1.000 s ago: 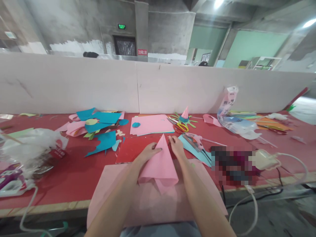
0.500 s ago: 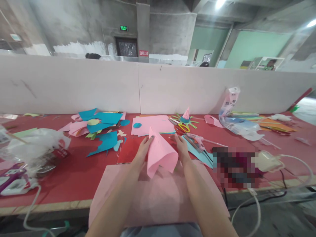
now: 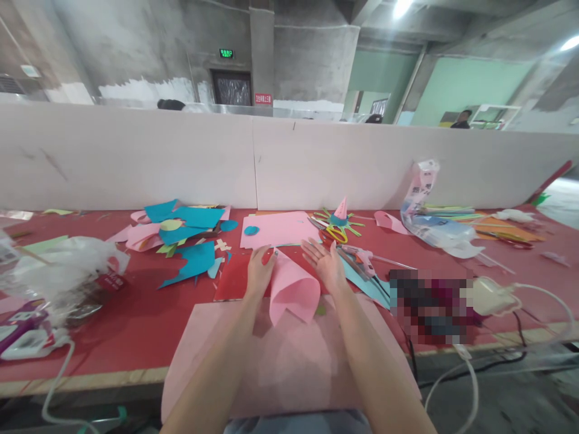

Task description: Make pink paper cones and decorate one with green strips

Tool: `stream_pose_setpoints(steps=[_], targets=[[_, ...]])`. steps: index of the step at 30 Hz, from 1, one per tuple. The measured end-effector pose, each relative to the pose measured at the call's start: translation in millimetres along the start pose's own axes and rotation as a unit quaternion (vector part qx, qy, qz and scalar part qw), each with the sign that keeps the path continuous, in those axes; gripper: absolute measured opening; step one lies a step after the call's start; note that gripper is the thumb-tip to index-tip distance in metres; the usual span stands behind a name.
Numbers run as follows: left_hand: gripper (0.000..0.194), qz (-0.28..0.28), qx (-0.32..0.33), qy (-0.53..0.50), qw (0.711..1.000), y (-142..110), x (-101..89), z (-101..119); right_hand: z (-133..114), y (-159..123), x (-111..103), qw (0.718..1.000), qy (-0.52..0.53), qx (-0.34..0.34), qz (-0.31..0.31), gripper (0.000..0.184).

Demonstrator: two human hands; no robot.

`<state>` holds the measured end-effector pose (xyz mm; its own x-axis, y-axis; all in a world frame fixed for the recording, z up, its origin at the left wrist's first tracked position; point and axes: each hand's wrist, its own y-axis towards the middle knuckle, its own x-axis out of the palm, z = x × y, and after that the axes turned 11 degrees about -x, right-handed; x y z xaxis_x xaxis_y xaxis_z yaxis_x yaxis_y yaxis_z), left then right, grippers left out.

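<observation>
A curled sheet of pink paper (image 3: 294,286), loosely rolled into a cone, is in front of me over the large pink sheet (image 3: 289,374). Its narrow tip points away from me and its wide mouth faces me. At the tip's left edge is my left hand (image 3: 259,274), thumb by the paper, fingers curved and apart. On the other side my right hand (image 3: 328,265) is open, fingers spread, a little away from the cone. Just beyond it are yellow-handled scissors (image 3: 335,234), a pink glue gun (image 3: 362,256) and a small pink cone (image 3: 342,210) on green strips.
Blue paper scraps (image 3: 194,223) and pink offcuts are piled at the left. Pink sheets (image 3: 284,228) lie ahead, before a white partition (image 3: 181,157). A plastic bag (image 3: 63,271) stands left; plastic packaging (image 3: 420,211) and a white power strip (image 3: 491,295) with cables are right.
The paper cone's tip has dropped lower, and its mouth has turned somewhat. My right hand has turned and spread its fingers. My left hand has shifted slightly left at the tip.
</observation>
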<state>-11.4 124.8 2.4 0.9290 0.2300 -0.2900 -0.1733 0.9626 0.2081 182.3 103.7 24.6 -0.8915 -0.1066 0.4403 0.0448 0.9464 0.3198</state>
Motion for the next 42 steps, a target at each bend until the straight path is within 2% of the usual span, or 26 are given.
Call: stream_pose_setpoints(steps=[2, 6, 9, 13, 17, 24, 28, 30, 31, 33, 35, 37, 39, 42], targets=[[0.03, -0.008, 0.023, -0.023, 0.999, -2.5, -2.9, 7.7, -2.2, -1.2, 6.2, 1.0, -0.015, 0.007, -0.019, 0.07], [0.026, -0.075, 0.04, -0.035, 0.996, -5.7, -3.6, 20.6, -3.3, -0.9, 10.1, 0.999, -0.027, -0.011, -0.027, 0.071], [0.025, -0.099, 0.032, 0.002, 0.995, -6.7, 0.1, 21.6, -1.0, -1.2, 7.6, 0.991, -0.125, -0.042, 0.0, 0.06], [0.024, -0.12, 0.037, 0.043, 0.991, -9.5, 5.5, 15.2, 5.8, -3.6, 3.6, 0.94, -0.335, -0.069, 0.0, 0.046], [0.022, -0.127, 0.055, 0.056, 0.989, -12.4, 6.8, 12.1, 17.1, -3.7, -2.9, 0.889, -0.448, -0.093, -0.025, 0.039], [0.023, -0.125, 0.036, 0.049, 0.99, -11.4, 5.2, 11.3, 29.6, -0.6, -17.8, 0.804, -0.582, -0.074, -0.097, 0.03], [0.023, -0.119, 0.034, 0.045, 0.991, -11.8, 5.6, 11.0, 30.3, 1.6, -21.3, 0.78, -0.613, -0.075, -0.098, 0.012], [0.023, -0.116, 0.035, 0.043, 0.992, -12.4, 5.7, 11.3, 28.6, 1.6, -20.2, 0.792, -0.602, -0.084, -0.059, 0.016], [0.023, -0.115, 0.035, 0.041, 0.992, -12.7, 5.7, 11.6, 27.2, 1.2, -19.0, 0.807, -0.583, -0.09, -0.03, 0.019], [0.022, -0.118, 0.036, 0.037, 0.992, -13.2, 5.6, 12.5, 23.4, 0.1, -15.2, 0.858, -0.505, -0.088, 0.031, 0.025], [0.021, -0.123, 0.04, 0.031, 0.991, -13.4, 5.6, 14.0, 18.9, -0.5, -10.7, 0.919, -0.38, -0.064, 0.081, 0.032], [0.02, -0.126, 0.041, 0.022, 0.991, -13.1, 5.4, 16.3, 14.4, -0.1, -6.6, 0.961, -0.249, -0.038, 0.113, 0.036], [0.02, -0.128, 0.038, 0.01, 0.991, -12.1, 4.6, 19.4, 9.4, 1.1, -2.8, 0.981, -0.149, -0.025, 0.121, 0.036], [0.023, -0.125, 0.035, -0.013, 0.991, -9.8, 2.4, 25.8, -1.6, 2.3, 3.8, 0.994, -0.053, -0.027, 0.096, 0.032]])
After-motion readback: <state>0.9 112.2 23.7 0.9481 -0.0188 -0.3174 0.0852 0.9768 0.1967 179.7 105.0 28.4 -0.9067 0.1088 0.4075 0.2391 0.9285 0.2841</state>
